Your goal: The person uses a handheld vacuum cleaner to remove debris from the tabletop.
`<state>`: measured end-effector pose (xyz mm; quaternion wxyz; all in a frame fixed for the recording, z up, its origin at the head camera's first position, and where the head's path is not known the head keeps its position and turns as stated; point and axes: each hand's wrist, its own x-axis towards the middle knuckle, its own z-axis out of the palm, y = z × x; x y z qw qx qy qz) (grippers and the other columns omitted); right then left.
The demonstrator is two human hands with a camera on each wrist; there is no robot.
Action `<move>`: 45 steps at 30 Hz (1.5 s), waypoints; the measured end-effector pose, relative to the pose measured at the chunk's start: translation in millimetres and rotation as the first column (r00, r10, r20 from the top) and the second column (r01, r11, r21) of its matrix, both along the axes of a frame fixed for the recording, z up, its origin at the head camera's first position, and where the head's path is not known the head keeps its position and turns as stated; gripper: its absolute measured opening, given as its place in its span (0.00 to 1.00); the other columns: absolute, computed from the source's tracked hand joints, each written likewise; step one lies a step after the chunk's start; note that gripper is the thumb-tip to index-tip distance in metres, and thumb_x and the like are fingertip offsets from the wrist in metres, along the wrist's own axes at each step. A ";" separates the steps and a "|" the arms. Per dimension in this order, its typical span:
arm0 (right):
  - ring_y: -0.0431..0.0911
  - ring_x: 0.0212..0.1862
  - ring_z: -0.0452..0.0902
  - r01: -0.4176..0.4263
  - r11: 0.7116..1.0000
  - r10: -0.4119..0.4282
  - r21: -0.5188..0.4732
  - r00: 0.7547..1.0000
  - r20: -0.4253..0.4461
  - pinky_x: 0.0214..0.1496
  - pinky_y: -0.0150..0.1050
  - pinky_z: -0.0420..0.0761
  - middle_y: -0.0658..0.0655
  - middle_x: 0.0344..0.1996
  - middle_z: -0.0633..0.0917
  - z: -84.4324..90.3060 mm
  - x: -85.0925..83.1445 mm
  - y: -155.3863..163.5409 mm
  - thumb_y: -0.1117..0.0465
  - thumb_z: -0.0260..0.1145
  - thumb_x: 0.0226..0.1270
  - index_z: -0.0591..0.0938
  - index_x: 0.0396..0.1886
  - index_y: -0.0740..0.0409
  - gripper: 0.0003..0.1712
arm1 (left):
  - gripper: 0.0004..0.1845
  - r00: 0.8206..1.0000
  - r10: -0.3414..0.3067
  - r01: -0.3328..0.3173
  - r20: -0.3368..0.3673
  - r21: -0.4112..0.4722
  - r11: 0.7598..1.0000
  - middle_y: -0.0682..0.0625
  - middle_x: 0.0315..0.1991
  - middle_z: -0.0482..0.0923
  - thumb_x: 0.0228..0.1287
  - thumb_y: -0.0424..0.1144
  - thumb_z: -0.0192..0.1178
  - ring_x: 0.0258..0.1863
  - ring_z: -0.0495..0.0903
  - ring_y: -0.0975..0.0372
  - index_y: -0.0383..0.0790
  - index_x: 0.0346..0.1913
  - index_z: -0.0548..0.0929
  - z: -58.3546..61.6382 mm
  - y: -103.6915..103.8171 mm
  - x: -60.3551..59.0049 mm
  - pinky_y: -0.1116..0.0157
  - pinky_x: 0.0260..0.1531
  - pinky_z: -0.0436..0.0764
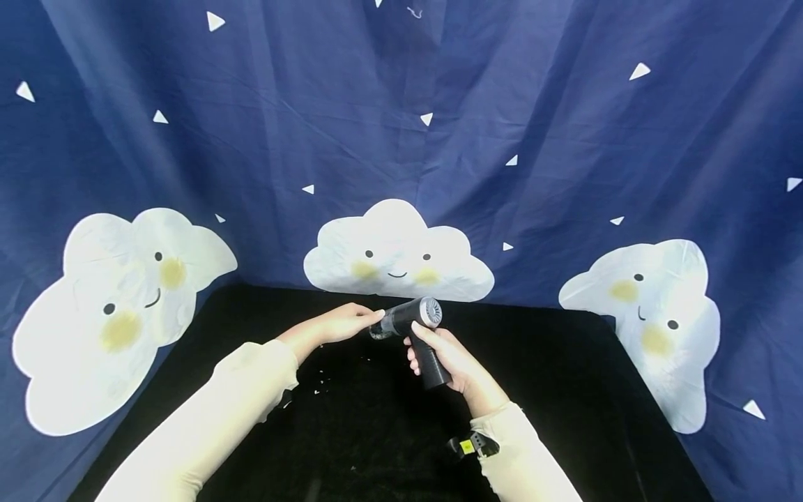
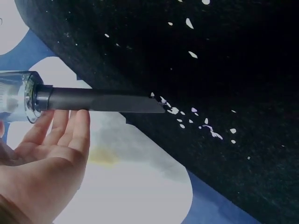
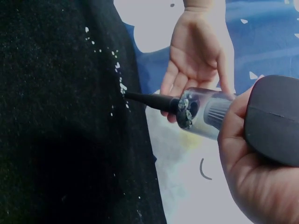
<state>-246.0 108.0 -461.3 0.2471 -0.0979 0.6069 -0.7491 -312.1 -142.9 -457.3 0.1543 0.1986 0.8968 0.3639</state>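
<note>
My right hand (image 1: 452, 359) grips the black handle of a small handheld vacuum (image 1: 410, 317), held above the black table. Its clear dust cup (image 3: 201, 112) carries a long dark nozzle (image 2: 103, 100), whose tip sits among white paper scraps (image 2: 205, 123) on the cloth. My left hand (image 1: 348, 322) lies with straight fingers (image 2: 70, 126) under the nozzle's base, next to the cup, touching it without curling round. The right wrist view shows that left palm (image 3: 196, 60) behind the cup and my right hand (image 3: 247, 177) on the handle (image 3: 275, 121).
The black tablecloth (image 1: 564, 390) covers the work surface, with more scraps (image 1: 320, 383) scattered near my left forearm. A dark blue backdrop with white cloud prints (image 1: 398, 251) hangs behind and at both sides. A strap with a yellow tag (image 1: 473, 444) sits at my right wrist.
</note>
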 end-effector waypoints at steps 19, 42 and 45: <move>0.40 0.23 0.76 0.002 1.000 -0.002 -0.024 1.000 0.011 0.27 0.32 0.80 0.53 0.24 0.79 -0.7 0.8 -12.4 0.49 0.55 0.78 0.75 0.44 0.66 0.22 | 0.30 1.000 -0.004 0.005 0.013 -0.017 1.000 0.50 0.53 0.83 0.75 0.62 0.46 0.51 0.78 0.56 0.43 0.57 0.85 4.1 -14.7 -0.9 0.54 0.55 0.75; 0.40 0.23 0.76 0.016 1.000 -0.016 0.002 1.000 -0.002 0.27 0.33 0.80 0.53 0.23 0.79 1.5 2.9 -8.3 0.49 0.55 0.78 0.75 0.44 0.68 0.22 | 0.29 1.000 -0.003 0.003 0.001 0.032 0.999 0.49 0.55 0.82 0.77 0.59 0.46 0.58 0.77 0.56 0.41 0.58 0.84 -3.0 -6.0 0.4 0.52 0.63 0.71; 0.40 0.23 0.76 0.001 1.000 -0.001 -0.014 1.000 0.017 0.27 0.32 0.80 0.53 0.24 0.79 -0.2 2.9 -11.5 0.49 0.54 0.79 0.75 0.43 0.66 0.21 | 0.30 1.000 -0.003 0.003 0.011 0.003 1.000 0.49 0.56 0.82 0.76 0.61 0.45 0.58 0.77 0.57 0.40 0.58 0.84 -2.1 -11.9 2.2 0.52 0.62 0.72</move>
